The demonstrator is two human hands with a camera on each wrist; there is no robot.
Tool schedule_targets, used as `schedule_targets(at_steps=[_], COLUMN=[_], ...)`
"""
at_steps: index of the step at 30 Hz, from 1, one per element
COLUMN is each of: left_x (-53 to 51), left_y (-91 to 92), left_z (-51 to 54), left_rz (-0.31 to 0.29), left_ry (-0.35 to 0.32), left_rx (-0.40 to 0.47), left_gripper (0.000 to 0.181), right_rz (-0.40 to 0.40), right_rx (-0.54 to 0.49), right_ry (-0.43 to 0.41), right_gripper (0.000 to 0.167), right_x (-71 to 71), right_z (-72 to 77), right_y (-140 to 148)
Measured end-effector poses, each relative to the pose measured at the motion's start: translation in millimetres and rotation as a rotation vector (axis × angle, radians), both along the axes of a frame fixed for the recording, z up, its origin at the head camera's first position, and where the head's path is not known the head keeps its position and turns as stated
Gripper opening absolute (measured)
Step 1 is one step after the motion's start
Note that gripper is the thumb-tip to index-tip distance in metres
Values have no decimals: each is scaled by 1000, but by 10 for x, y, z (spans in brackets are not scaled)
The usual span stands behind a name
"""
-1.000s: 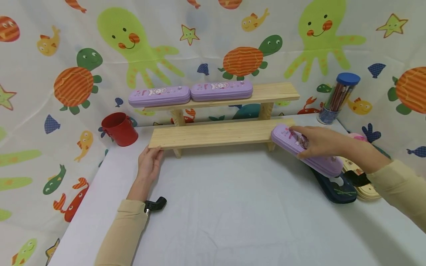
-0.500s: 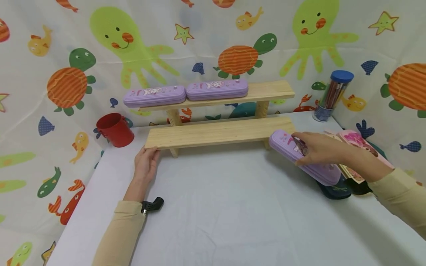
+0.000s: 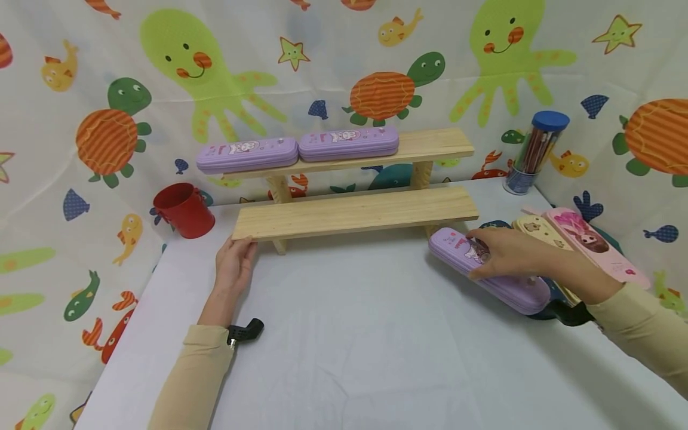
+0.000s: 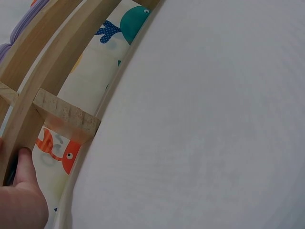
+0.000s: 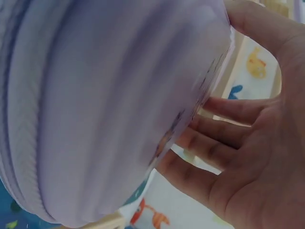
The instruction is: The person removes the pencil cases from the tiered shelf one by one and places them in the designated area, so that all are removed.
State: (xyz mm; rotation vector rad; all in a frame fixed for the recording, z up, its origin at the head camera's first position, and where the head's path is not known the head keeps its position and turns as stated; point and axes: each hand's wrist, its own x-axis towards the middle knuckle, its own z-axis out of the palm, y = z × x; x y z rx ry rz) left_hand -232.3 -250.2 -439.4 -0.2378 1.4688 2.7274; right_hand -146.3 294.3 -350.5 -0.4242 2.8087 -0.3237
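A two-tier wooden shelf point(image 3: 355, 212) stands at the back of the table. My left hand point(image 3: 234, 266) grips the lower board's left end, its thumb point(image 4: 26, 169) against the board in the left wrist view. With fingers and thumb, my right hand point(image 3: 510, 254) holds a purple pencil case point(image 3: 454, 248) by its sides, right of the shelf and slanting down to the right. That case point(image 5: 109, 105) fills much of the right wrist view. Two more purple cases, a left one point(image 3: 247, 155) and a right one point(image 3: 349, 144), lie end to end on the upper board.
Left of the shelf is a red bucket point(image 3: 185, 212). A clear jar of pencils with a blue lid point(image 3: 537, 149) stands at the back right. Beneath and beside my right arm lie a cream case point(image 3: 540, 230), a pink case point(image 3: 596, 245) and a dark blue case, partly hidden.
My right hand has moved slightly down and toward me with the purple case, uncovering more of the cream and pink cases. My left hand stays on the shelf's end. The head view has shifted slightly.
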Motion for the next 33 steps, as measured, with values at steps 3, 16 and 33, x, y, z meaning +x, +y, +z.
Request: schedule_targets(at_steps=[3, 16, 33], left_x=[-5, -8, -8], left_y=[2, 18, -5], left_z=[-3, -30, -13], left_rz=[4, -6, 6], left_ry=[-1, -4, -16], left_rx=[-1, 4, -2], left_gripper=[66, 67, 65], right_rz=[-5, -6, -166], right_rx=[-17, 6, 97], right_ry=[-25, 11, 44], right_gripper=[94, 88, 78], right_x=[2, 31, 170], right_z=[-19, -264, -351], right_y=[-62, -212, -267])
